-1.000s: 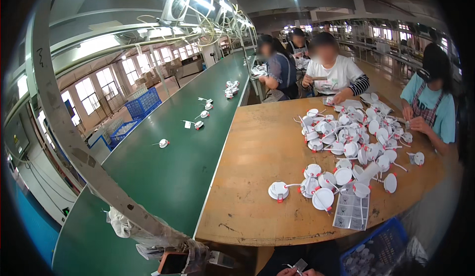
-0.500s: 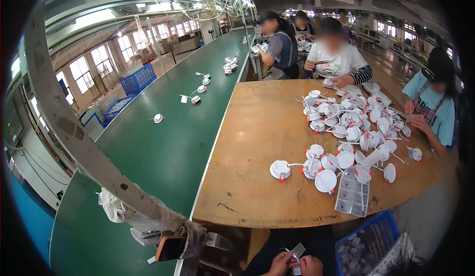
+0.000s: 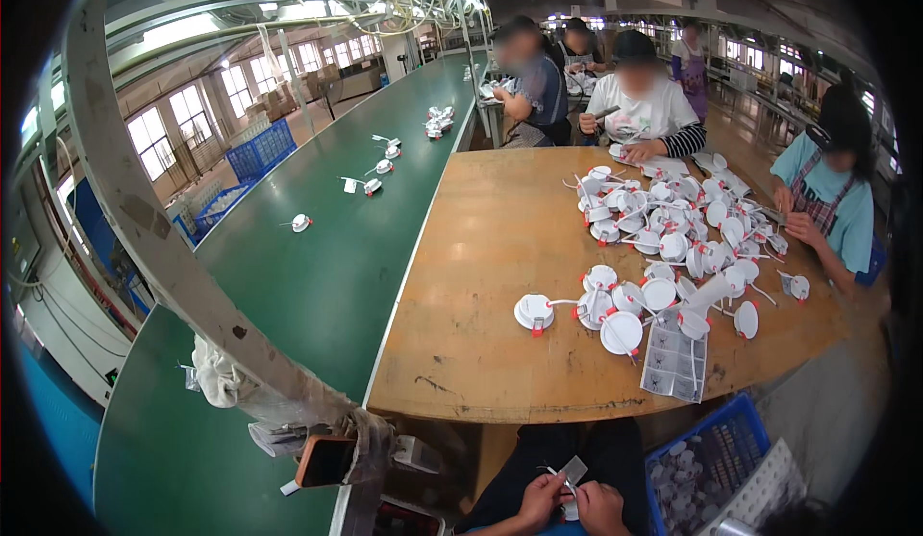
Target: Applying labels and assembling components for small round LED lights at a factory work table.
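Low in the picture, over my lap, my left hand (image 3: 541, 499) and my right hand (image 3: 600, 507) are close together, both with fingers closed. Between them is a thin white wire, pinched by both hands. A small grey flat tag (image 3: 574, 469) sticks up from the fingers beside it. Part of a white piece (image 3: 571, 511) shows between the hands; its full shape is hidden. On the wooden table (image 3: 461, 344) ahead lies a heap of round white downlights (image 3: 673, 246) with red clips and white cables. A sheet of grey labels (image 3: 675, 358) rests near the front edge.
A blue crate (image 3: 707, 469) of white parts stands right of my legs. Left runs a green conveyor belt (image 3: 288, 286) carrying several downlights. A metal post (image 3: 183, 267) with a phone (image 3: 325, 461) crosses it. Co-workers (image 3: 642, 103) sit at the table's far and right sides.
The view has shifted slightly, so the table sits a little higher and further left. My hands appear higher and remain together on the wire. The grey tag stands out more clearly above the fingers.
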A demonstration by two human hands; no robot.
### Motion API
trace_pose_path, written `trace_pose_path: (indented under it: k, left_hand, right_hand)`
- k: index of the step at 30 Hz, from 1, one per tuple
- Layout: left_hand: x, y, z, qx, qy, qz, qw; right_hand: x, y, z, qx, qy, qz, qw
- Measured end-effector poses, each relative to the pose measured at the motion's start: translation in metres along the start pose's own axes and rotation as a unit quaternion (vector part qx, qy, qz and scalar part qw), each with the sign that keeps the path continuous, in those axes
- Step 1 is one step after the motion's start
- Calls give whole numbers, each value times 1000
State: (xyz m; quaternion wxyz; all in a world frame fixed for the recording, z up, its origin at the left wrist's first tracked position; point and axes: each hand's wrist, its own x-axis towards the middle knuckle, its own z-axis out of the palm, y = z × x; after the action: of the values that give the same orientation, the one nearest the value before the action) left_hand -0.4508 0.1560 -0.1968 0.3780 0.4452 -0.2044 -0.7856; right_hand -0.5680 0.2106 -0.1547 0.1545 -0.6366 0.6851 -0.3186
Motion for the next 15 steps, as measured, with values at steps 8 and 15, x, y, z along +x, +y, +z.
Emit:
trace_pose_path:
  k: [8,15]
  left_hand:
    - [8,-5,-9,-2,9,-18,1000]
    - [9,12,3,-1,-2,45,999]
  right_hand:
    - [5,5,18,-48,60,-28,997]
    - [26,8,20,21,81,-40,996]
